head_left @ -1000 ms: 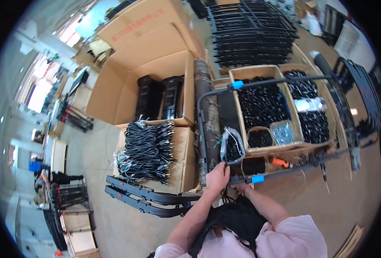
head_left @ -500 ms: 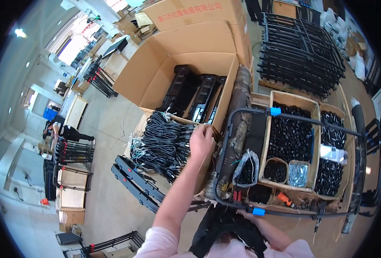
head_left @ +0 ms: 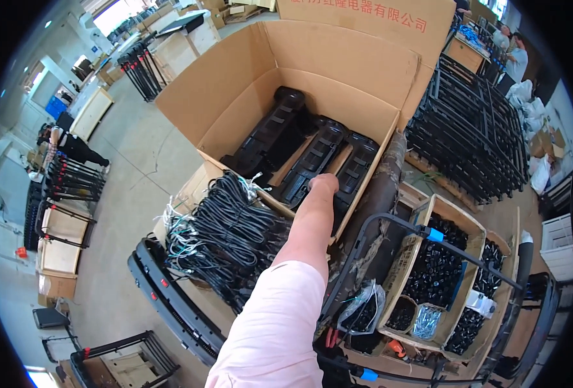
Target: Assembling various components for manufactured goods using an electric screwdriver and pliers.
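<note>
My left hand point(head_left: 325, 183) reaches into a large open cardboard box point(head_left: 338, 87). Its fingers are curled closed at the near right edge of a long black plastic cover point(head_left: 322, 152), the middle one of those in the box; the fingertips are partly hidden. To its right lies another ribbed black cover point(head_left: 359, 161), and a bigger black cover point(head_left: 270, 132) rests on the left. Just outside the box, left of my forearm, is a pile of bundled black cables point(head_left: 228, 216) with pale wire ends. My right hand is out of view.
A black tube frame point(head_left: 344, 271) with blue tape stands over a divided wooden tray point(head_left: 390, 304) of small black parts. Curved black bars point(head_left: 176, 304) lie at the lower left. Stacked black frames point(head_left: 470, 129) stand far right. One person point(head_left: 73, 145) works at far left, others at upper right.
My left hand has moved from the cable pile's right edge, forward into the box, onto the middle cover. My right hand has gone out of view. The whole view has shifted.
</note>
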`<state>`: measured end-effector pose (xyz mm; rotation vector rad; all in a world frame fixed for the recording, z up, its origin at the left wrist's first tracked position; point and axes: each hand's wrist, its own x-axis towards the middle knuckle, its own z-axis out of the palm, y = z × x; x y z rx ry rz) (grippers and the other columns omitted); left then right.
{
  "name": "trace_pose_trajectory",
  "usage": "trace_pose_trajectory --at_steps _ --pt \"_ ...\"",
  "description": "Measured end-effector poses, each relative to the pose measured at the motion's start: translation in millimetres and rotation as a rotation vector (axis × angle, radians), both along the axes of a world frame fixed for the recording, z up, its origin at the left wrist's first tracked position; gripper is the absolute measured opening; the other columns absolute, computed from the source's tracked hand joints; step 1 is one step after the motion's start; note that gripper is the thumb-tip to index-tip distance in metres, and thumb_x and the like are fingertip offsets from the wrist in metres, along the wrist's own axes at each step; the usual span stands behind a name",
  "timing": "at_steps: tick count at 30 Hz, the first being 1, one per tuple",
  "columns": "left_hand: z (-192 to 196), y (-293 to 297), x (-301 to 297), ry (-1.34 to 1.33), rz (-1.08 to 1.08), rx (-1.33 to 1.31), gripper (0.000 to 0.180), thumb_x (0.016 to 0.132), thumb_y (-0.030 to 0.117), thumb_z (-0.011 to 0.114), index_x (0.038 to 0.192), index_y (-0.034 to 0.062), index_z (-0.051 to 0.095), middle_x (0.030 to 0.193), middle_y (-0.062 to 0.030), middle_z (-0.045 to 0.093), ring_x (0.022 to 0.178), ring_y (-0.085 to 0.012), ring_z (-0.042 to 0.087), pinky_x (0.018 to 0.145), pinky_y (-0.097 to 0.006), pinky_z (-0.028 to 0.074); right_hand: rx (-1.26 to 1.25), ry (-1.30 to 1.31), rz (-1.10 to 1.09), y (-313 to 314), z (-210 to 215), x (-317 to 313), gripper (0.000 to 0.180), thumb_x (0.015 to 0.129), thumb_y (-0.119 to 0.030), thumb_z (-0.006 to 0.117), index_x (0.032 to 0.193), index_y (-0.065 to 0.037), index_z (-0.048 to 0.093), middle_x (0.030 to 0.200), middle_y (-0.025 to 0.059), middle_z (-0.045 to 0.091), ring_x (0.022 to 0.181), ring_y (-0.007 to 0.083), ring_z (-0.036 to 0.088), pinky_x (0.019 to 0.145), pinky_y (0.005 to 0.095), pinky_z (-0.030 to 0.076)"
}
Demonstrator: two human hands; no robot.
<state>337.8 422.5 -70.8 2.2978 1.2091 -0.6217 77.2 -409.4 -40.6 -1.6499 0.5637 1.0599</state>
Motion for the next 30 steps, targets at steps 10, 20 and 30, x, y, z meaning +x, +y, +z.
trace_pose_trajectory --at_steps 10,20,30 --pt "-3.1 -8.6 4.3 0.024 -0.016 -0.092 0.035 0.089 0.014 0.068 0.123 0.0134 0.079 0.137 -0.0094 0.070 0.129 -0.0317 0.066 0.105 -0.043 0.055 -0.110 -0.312 -0.020 49.0 61.8 12.7 0.039 0.097 -0.027 0.078 0.129 -0.007 0.067 0.113 0.0033 0.069 0.104 0.0160 0.061 0.092 0.0359 0.050" --pt "129.8 7.2 -39.9 -0.723 0.522 0.263 0.052 0.094 0.033 0.058 0.138 0.0063 0.051 0.115 -0.0287 0.073 0.111 -0.0440 0.070 0.098 -0.053 0.055 -0.436 -0.592 0.535 144.7 186.6 107.1 0.044 0.101 -0.029 0.070 0.133 0.001 0.068 0.127 0.0183 0.072 0.117 0.0336 0.066 0.100 0.0461 0.050" --pt "235.6 -202.3 -121.8 -1.388 0.545 -1.988 0.048 0.103 0.039 0.054 0.141 0.0104 0.056 0.091 -0.0078 0.064 0.068 -0.0177 0.062 0.054 -0.031 0.053 0.214 -0.969 0.596 359.8 222.7 177.3 0.043 0.103 -0.026 0.063 0.137 0.002 0.063 0.121 0.0120 0.071 0.105 0.0155 0.063 0.096 0.0302 0.050"
